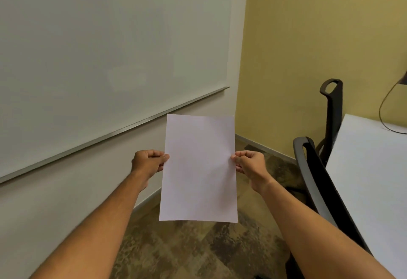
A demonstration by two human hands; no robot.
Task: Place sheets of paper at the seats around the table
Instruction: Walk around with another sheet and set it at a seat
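Note:
I hold a blank white sheet of paper (199, 168) upright in front of me, above the floor. My left hand (148, 163) pinches its left edge and my right hand (250, 163) pinches its right edge, both at about mid-height. Whether it is one sheet or a thin stack I cannot tell. The white table (374, 179) lies at the right edge of the view, apart from the paper, with two black chairs pushed against its near side.
A large whiteboard (99, 47) with a metal tray covers the wall on the left. The nearer black chair (319, 181) and the farther one (332, 107) stand between me and the table. A dark cable (384, 111) loops onto the table. Patterned floor runs ahead to the yellow wall.

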